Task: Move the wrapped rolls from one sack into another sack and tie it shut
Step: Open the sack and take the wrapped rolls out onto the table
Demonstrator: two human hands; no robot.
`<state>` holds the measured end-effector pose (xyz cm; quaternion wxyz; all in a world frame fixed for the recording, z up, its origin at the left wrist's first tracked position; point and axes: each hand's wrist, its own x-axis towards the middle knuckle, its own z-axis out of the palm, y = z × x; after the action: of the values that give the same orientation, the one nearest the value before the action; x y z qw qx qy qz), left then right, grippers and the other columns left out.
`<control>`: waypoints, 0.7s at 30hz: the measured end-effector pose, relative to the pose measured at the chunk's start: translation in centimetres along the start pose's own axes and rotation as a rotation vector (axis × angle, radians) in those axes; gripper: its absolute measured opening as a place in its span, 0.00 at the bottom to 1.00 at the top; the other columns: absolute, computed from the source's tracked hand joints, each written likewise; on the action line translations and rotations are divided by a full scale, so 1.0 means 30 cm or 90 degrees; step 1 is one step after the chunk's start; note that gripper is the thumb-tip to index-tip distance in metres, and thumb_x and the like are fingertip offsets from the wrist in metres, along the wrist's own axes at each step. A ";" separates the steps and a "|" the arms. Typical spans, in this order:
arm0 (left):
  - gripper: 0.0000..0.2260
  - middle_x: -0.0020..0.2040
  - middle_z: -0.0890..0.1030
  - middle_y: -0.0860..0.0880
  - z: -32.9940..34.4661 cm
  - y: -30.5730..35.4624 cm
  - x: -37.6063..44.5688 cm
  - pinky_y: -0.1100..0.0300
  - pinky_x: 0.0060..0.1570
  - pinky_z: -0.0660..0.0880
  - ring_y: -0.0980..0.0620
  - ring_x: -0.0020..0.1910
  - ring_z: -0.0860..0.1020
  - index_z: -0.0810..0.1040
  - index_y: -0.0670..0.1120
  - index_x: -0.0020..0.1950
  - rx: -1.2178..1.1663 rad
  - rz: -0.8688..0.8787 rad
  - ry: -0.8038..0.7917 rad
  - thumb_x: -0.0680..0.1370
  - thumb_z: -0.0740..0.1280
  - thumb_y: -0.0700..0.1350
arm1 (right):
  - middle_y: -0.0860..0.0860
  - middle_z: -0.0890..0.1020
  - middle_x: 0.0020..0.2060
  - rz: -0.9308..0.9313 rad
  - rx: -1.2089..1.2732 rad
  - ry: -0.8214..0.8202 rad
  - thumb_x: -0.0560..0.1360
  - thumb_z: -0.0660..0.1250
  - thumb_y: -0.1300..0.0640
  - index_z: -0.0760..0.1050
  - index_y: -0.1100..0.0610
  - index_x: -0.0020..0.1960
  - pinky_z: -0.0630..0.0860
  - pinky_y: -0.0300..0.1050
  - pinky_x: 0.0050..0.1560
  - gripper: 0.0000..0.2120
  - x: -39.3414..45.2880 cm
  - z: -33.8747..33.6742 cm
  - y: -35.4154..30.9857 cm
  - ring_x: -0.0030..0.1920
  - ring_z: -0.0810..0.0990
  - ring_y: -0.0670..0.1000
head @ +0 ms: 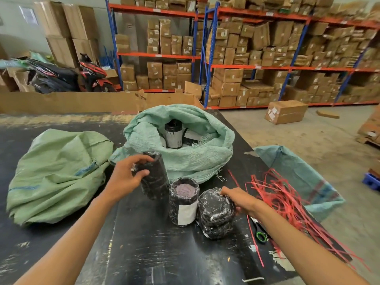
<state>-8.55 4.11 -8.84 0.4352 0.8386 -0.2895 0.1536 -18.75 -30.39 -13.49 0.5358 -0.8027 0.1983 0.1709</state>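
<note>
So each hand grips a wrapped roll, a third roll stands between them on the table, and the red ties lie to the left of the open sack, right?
Not quite. In the head view the red ties lie to the right of the open sack, not left. The rest holds.

Three black plastic-wrapped cylindrical rolls [183, 201] stand at 6 o'clock on the black table; at least two more [173, 134] show inside the open sack at 12 o'clock. Three green woven plastic sacks [57, 173] in all. One loose bundle of red plastic strips [287, 204] at 3 o'clock. Two hands [125, 177].
</note>
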 end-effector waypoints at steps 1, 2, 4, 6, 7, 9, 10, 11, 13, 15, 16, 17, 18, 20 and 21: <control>0.23 0.50 0.83 0.62 0.023 -0.009 -0.006 0.71 0.51 0.71 0.63 0.52 0.79 0.80 0.61 0.53 0.001 0.002 -0.035 0.71 0.75 0.33 | 0.51 0.73 0.35 0.000 -0.019 0.000 0.71 0.62 0.42 0.71 0.53 0.42 0.67 0.43 0.37 0.14 0.002 0.003 0.001 0.34 0.69 0.50; 0.23 0.50 0.83 0.62 0.048 -0.017 -0.010 0.67 0.52 0.73 0.62 0.52 0.79 0.80 0.62 0.53 0.005 0.005 -0.063 0.71 0.75 0.34 | 0.51 0.74 0.35 -0.002 -0.035 0.002 0.72 0.61 0.41 0.71 0.54 0.42 0.67 0.44 0.37 0.15 0.004 0.004 0.001 0.34 0.69 0.50; 0.21 0.51 0.83 0.60 0.104 -0.033 -0.012 0.59 0.55 0.76 0.60 0.54 0.80 0.81 0.59 0.53 0.002 0.000 -0.092 0.71 0.75 0.35 | 0.50 0.73 0.31 0.005 -0.046 -0.005 0.73 0.60 0.42 0.71 0.54 0.41 0.66 0.43 0.34 0.15 0.004 0.003 0.001 0.30 0.69 0.50; 0.20 0.51 0.83 0.59 0.155 -0.048 -0.007 0.54 0.57 0.77 0.60 0.54 0.80 0.82 0.58 0.53 -0.006 -0.009 -0.099 0.71 0.75 0.34 | 0.49 0.71 0.28 0.013 -0.048 -0.037 0.70 0.61 0.41 0.70 0.54 0.40 0.65 0.42 0.30 0.15 0.002 -0.008 0.001 0.26 0.67 0.50; 0.21 0.51 0.83 0.59 0.176 -0.051 -0.004 0.54 0.57 0.77 0.60 0.54 0.80 0.81 0.59 0.52 -0.007 -0.009 -0.104 0.71 0.75 0.34 | 0.49 0.70 0.27 0.014 -0.059 -0.053 0.69 0.62 0.41 0.69 0.53 0.39 0.65 0.42 0.30 0.15 0.003 -0.014 0.003 0.26 0.66 0.49; 0.22 0.50 0.83 0.60 0.215 -0.057 0.004 0.55 0.56 0.77 0.60 0.53 0.80 0.80 0.61 0.51 -0.008 -0.004 -0.100 0.70 0.75 0.33 | 0.47 0.69 0.25 0.002 -0.091 -0.068 0.70 0.61 0.42 0.67 0.52 0.36 0.65 0.43 0.31 0.14 -0.005 -0.017 0.002 0.25 0.65 0.49; 0.22 0.50 0.83 0.60 0.232 -0.062 0.012 0.56 0.56 0.77 0.61 0.53 0.80 0.81 0.60 0.51 -0.012 -0.004 -0.093 0.70 0.75 0.33 | 0.47 0.69 0.25 -0.005 -0.100 -0.070 0.72 0.60 0.43 0.67 0.52 0.36 0.65 0.43 0.31 0.13 -0.009 -0.014 -0.001 0.25 0.66 0.48; 0.21 0.49 0.83 0.60 0.246 -0.064 0.020 0.58 0.56 0.77 0.62 0.52 0.80 0.81 0.58 0.50 -0.018 -0.010 -0.087 0.70 0.75 0.33 | 0.47 0.70 0.25 -0.013 -0.106 -0.070 0.75 0.59 0.45 0.68 0.52 0.37 0.66 0.42 0.31 0.13 -0.009 -0.005 -0.003 0.25 0.67 0.47; 0.19 0.48 0.84 0.59 0.266 -0.064 0.038 0.62 0.56 0.77 0.63 0.52 0.81 0.83 0.55 0.50 -0.033 -0.022 -0.088 0.70 0.75 0.32 | 0.48 0.74 0.32 -0.048 -0.141 -0.055 0.79 0.56 0.47 0.68 0.52 0.39 0.69 0.43 0.36 0.12 0.003 0.014 -0.003 0.32 0.71 0.46; 0.17 0.48 0.85 0.58 0.281 -0.064 0.054 0.68 0.55 0.75 0.63 0.51 0.81 0.83 0.52 0.49 -0.039 -0.018 -0.098 0.70 0.75 0.31 | 0.48 0.74 0.39 -0.097 -0.201 -0.026 0.81 0.54 0.48 0.67 0.53 0.41 0.68 0.46 0.45 0.12 0.028 0.034 0.009 0.39 0.71 0.47; 0.17 0.48 0.85 0.57 0.286 -0.064 0.059 0.72 0.54 0.73 0.63 0.51 0.81 0.83 0.51 0.49 -0.041 -0.016 -0.100 0.69 0.75 0.31 | 0.48 0.73 0.40 -0.111 -0.218 -0.013 0.81 0.54 0.48 0.67 0.53 0.41 0.68 0.47 0.47 0.12 0.044 0.040 0.022 0.41 0.71 0.47; 0.16 0.48 0.85 0.56 0.288 -0.068 0.060 0.73 0.53 0.73 0.63 0.51 0.80 0.83 0.50 0.49 -0.044 -0.017 -0.100 0.70 0.75 0.31 | 0.47 0.73 0.41 -0.119 -0.228 -0.003 0.81 0.54 0.48 0.67 0.52 0.41 0.68 0.47 0.48 0.13 0.057 0.045 0.033 0.41 0.70 0.46; 0.16 0.48 0.85 0.55 0.290 -0.070 0.057 0.73 0.53 0.73 0.62 0.52 0.80 0.83 0.50 0.50 -0.047 -0.019 -0.101 0.70 0.75 0.31 | 0.46 0.73 0.41 -0.122 -0.234 0.004 0.81 0.54 0.48 0.67 0.51 0.41 0.68 0.47 0.49 0.13 0.064 0.048 0.038 0.42 0.71 0.45; 0.16 0.49 0.84 0.55 0.289 -0.072 0.049 0.68 0.55 0.74 0.59 0.52 0.80 0.82 0.48 0.52 -0.049 -0.010 -0.110 0.71 0.73 0.30 | 0.45 0.74 0.42 -0.125 -0.238 -0.001 0.81 0.54 0.48 0.68 0.50 0.41 0.69 0.47 0.51 0.12 0.070 0.047 0.035 0.42 0.72 0.44; 0.16 0.50 0.83 0.55 0.290 -0.073 0.046 0.66 0.56 0.75 0.58 0.53 0.80 0.82 0.47 0.53 -0.049 -0.002 -0.118 0.71 0.72 0.30 | 0.45 0.75 0.43 -0.122 -0.245 -0.012 0.81 0.54 0.48 0.70 0.49 0.43 0.69 0.46 0.52 0.11 0.071 0.042 0.029 0.43 0.72 0.44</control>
<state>-6.06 -2.52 -14.53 0.4387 0.8322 -0.3331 0.0638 -17.43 -29.81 -15.67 0.3883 -0.9038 0.0797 0.1611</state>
